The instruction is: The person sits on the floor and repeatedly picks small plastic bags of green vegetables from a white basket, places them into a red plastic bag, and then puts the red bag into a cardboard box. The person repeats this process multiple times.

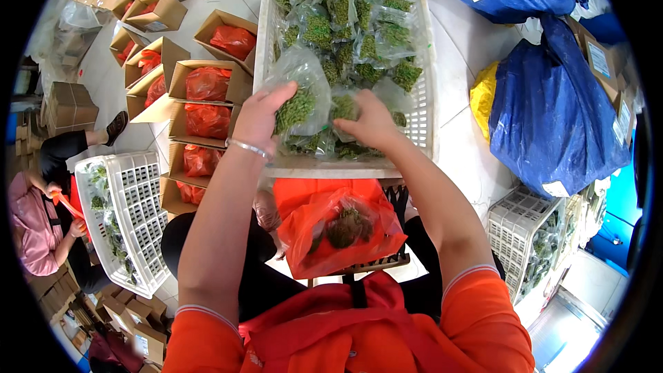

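Note:
My left hand [264, 114], with a bracelet at the wrist, holds a clear plastic bag of small green plants [298, 106] above the white plastic crate [349, 170]. To its right my right hand [368, 122] has its thumb and fingers around another clear bag of green plants [343, 108]; the grip is partly hidden. Many similar bags [339, 15] fill the crate. Below its near edge, between my knees, an opened red plastic bag [300, 248] holds some green plants [343, 230].
Cardboard boxes [178, 80] with red bags stand at the left. A co-worker [39, 238] holds a red bag beside a white crate [137, 217]. Blue sacks [554, 114], a yellow bag [483, 96] and another white crate [518, 217] stand at the right.

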### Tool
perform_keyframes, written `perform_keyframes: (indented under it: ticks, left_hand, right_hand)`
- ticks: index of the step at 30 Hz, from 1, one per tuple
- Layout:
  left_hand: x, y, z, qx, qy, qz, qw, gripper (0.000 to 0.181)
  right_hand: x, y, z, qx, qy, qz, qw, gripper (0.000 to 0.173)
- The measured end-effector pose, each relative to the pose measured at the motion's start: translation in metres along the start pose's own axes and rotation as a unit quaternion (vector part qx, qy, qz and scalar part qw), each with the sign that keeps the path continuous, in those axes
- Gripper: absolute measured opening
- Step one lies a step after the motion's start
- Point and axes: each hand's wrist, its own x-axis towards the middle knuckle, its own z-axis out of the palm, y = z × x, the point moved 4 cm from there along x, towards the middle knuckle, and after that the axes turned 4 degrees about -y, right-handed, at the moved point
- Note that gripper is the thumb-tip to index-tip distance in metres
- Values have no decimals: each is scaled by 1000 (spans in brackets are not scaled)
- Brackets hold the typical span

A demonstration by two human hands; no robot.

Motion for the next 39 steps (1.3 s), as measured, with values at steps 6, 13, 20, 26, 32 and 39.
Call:
perform_keyframes:
  ticks: [6,13,20,26,32,39]
  left_hand:
    - [-78,-22,36,-169,-144,0,975,28]
    - [-153,-52,51,61,-37,143,987,37]
    - [-218,-53,56,187,-145,232,943,71]
    - [-164,-148,-73,419,-28,-41,907,48]
    - [-190,-142,-35,15,3,99,995,13]
    - [-217,-83,16,136,-16,199,970,13]
  right_hand:
    - [-69,-84,-41,479,-1,-5,878,52]
    - [-161,-121,-26,600,-36,-27,798,99]
    - [-232,-104,-25,685,50,82,722,80]
    - [-241,-83,16,615,-80,183,763,79]
    - [-221,-84,74,673,148,157,707,68]
    - [-238,-117,91,5,76,125,989,81]
